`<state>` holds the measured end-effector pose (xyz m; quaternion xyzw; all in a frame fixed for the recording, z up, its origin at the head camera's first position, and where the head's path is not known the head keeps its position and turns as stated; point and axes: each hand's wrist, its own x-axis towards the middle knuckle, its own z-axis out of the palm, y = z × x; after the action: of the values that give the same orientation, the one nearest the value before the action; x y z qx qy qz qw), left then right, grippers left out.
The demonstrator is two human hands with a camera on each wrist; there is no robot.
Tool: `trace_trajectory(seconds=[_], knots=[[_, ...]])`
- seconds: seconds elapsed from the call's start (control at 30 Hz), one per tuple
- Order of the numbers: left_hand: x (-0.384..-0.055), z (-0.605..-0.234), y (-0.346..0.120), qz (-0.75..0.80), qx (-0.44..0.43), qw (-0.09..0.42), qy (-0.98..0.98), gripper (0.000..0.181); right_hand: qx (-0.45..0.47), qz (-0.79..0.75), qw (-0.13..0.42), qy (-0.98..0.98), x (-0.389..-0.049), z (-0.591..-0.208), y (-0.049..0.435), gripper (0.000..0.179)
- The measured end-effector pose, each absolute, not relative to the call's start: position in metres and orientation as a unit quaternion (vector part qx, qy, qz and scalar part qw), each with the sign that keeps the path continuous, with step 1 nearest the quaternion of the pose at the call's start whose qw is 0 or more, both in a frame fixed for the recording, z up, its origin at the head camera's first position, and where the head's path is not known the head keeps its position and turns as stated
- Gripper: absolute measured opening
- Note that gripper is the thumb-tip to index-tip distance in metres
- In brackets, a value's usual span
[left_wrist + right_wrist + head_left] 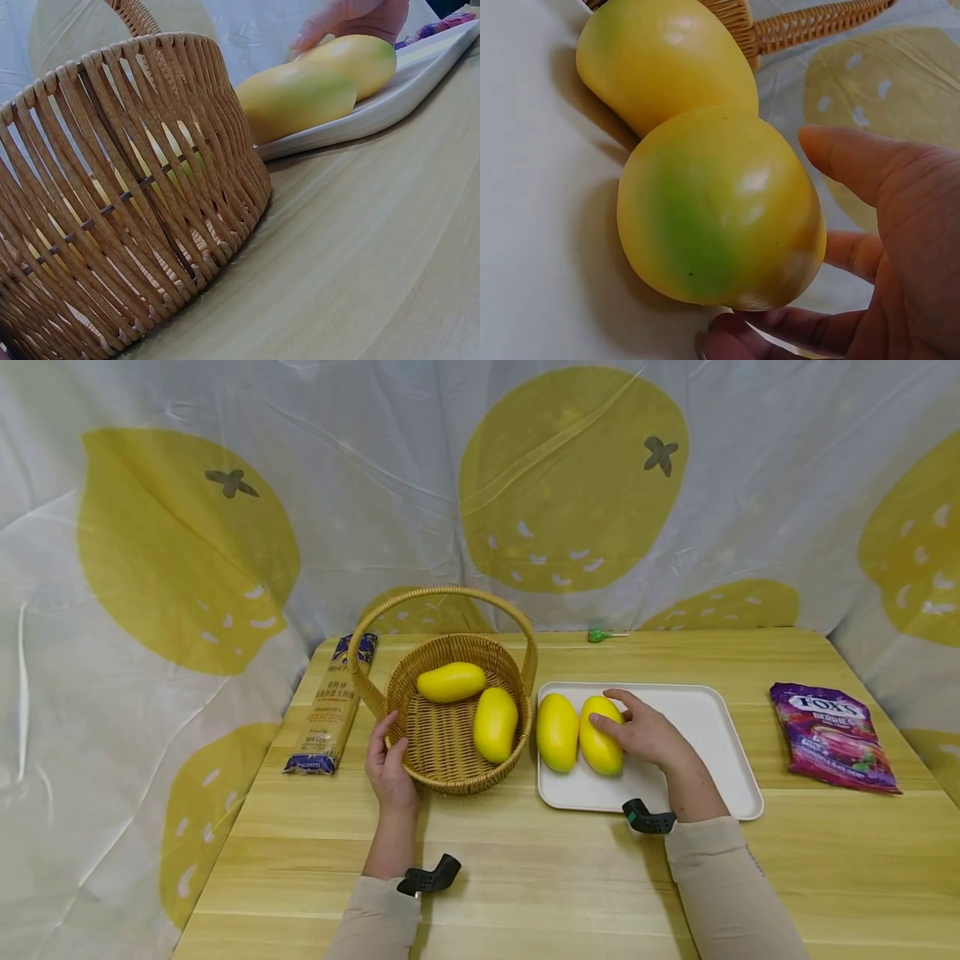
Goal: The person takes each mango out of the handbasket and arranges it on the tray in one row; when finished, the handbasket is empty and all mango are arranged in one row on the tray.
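Note:
My left hand [392,770] rests against the left side of a round wicker basket [450,783], thumb and fingers spread along its outer wall. Two yellow mangoes lie inside: one mango [452,682] towards the back, another [495,725] at the right. On a white tray [693,735], two more mangoes lie side by side. My right hand [651,733] reaches around the right-hand mango [712,210]. In the right wrist view, its thumb stands apart from the fruit while other fingers are right at the far side. The left-hand mango [557,732] is just beside it.
A spaghetti packet [330,714] lies left of the basket. A purple candy bag [834,737] lies right of the tray, and a green lollipop [597,635] is at the table's back edge. The basket's tall handle [442,592] arches over it. A lemon-print cloth [570,485] hangs behind.

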<state>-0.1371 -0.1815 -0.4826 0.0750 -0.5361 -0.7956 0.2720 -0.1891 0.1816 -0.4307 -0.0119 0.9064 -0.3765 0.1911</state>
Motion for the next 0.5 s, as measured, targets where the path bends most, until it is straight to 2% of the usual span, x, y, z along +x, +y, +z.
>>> trace_trajectory(seconds=[0.33,0.5], knots=[[-0.137,-0.483,-0.182,-0.793,0.065,0.28,-0.537,0.044,-0.016,-0.361,0.19,0.913,-0.186,-0.427,0.183,0.084],[-0.138,-0.484,-0.181,-0.794,0.068,0.28,-0.535,0.042,-0.03,-0.341,0.148,0.928,-0.183,-0.418,0.183,0.083]])
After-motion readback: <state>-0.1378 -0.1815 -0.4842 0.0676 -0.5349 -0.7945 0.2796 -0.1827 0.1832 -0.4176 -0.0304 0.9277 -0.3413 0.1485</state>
